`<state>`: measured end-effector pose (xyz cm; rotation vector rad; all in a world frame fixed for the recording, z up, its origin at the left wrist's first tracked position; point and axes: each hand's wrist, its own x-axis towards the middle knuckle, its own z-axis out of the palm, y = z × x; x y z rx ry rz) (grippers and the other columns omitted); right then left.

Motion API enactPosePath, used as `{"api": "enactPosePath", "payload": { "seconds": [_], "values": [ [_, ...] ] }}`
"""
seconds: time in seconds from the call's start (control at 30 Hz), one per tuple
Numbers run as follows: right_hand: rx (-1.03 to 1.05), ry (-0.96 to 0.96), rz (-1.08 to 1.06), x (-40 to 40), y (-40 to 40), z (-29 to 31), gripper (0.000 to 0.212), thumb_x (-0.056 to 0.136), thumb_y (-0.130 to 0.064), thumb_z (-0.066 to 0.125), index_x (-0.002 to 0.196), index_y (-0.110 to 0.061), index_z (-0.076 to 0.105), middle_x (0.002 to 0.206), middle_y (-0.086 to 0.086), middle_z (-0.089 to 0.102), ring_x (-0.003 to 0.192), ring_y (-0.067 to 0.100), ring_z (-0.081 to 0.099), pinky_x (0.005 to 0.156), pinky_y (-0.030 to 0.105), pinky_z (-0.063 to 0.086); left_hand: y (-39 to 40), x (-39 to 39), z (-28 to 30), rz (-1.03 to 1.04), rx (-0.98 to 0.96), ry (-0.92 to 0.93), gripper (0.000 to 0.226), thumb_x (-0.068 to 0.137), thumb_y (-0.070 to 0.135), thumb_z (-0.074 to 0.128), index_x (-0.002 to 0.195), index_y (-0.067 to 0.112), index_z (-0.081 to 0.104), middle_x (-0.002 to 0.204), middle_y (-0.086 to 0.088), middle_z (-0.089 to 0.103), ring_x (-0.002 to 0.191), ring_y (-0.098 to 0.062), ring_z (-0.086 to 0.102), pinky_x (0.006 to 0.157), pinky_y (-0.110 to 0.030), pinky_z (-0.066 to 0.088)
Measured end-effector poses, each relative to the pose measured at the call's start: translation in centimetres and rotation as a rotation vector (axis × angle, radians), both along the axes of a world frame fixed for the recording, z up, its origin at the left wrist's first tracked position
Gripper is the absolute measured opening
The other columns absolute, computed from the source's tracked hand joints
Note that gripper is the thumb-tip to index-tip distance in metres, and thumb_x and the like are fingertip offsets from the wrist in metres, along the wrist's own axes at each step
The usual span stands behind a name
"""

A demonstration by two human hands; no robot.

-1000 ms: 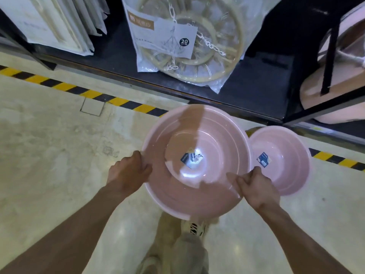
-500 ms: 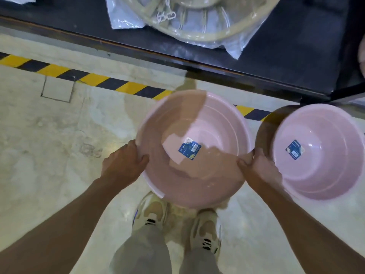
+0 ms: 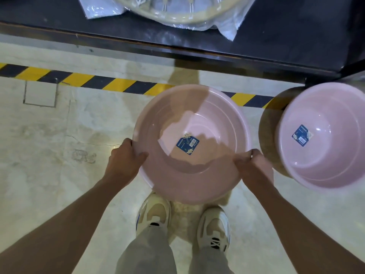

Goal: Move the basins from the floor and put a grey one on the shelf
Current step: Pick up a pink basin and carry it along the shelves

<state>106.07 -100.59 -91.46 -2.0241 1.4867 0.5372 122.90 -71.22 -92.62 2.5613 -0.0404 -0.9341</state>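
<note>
I hold a large pink basin level in front of me, above my shoes, with a blue label on its bottom. My left hand grips its left rim, thumb inside the bowl. My right hand grips its right rim. A second pink basin, also with a blue label, sits on the floor to the right, close to my right hand but apart from the held basin. The low black shelf runs across the top. No grey basin is in view.
A bagged beige round rack lies on the shelf. A yellow-and-black striped line runs along the floor in front of the shelf. My two shoes stand just below the held basin. Pale concrete floor spreads to the left.
The view has tilted down and moved left, so the shelf goods have slid out of the top. The held basin stays in both hands; the floor basin now sits farther right.
</note>
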Motion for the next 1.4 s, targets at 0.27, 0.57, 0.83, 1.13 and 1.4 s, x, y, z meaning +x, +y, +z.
{"api": "enactPosePath", "payload": {
  "seconds": [0.27,0.57,0.83,1.13,1.4],
  "values": [
    [-0.007,-0.126,-0.038,-2.0,-1.3,5.9,0.027,0.087,-0.028,0.066,0.099,-0.008,0.054,0.103,0.015,0.062,0.093,0.036,0.058,0.073,0.038,0.043,-2.3,0.9,6.0,-0.101,-0.029,-0.097,0.029,0.089,0.040,0.068,0.091,0.015,0.055,0.068,0.003,0.064,0.065,-0.020,0.060,0.050,-0.031,0.040],
    [-0.167,-0.189,-0.190,-6.9,-8.4,18.8,0.028,0.089,-0.029,0.067,0.083,-0.011,0.047,0.093,0.014,0.058,0.087,0.034,0.054,0.068,0.036,0.036,-13.2,0.3,17.5,-0.281,-0.101,-0.107,0.026,0.088,0.045,0.066,0.096,0.021,0.058,0.075,0.007,0.070,0.073,-0.023,0.065,0.065,-0.039,0.051],
    [-0.211,-0.208,-0.366,-14.2,-14.2,24.0,0.030,0.088,-0.032,0.068,0.078,-0.012,0.048,0.090,0.014,0.060,0.074,0.031,0.051,0.063,0.033,0.033,-24.9,-2.4,22.5,-0.477,-0.083,-0.169,0.026,0.087,0.045,0.068,0.079,0.028,0.051,0.068,0.010,0.065,0.064,-0.012,0.060,0.051,-0.029,0.037],
    [-0.194,-0.162,-0.428,-21.6,-23.8,20.1,0.033,0.092,-0.041,0.064,0.084,-0.013,0.049,0.092,0.005,0.049,0.069,0.025,0.044,0.065,0.035,0.033,-36.1,-9.1,19.0,-0.536,-0.050,-0.047,0.035,0.077,0.061,0.056,0.086,0.027,0.056,0.071,0.009,0.072,0.079,-0.027,0.065,0.074,-0.041,0.055],
    [-0.193,-0.207,-0.419,-23.3,-27.0,12.4,0.036,0.093,-0.045,0.065,0.082,-0.015,0.050,0.089,0.005,0.053,0.069,0.026,0.046,0.063,0.034,0.032,-39.4,-11.5,14.2,-0.446,0.027,-0.082,0.040,0.069,0.062,0.053,0.080,0.024,0.059,0.074,0.002,0.069,0.077,-0.033,0.065,0.071,-0.043,0.054]
  ]
}}
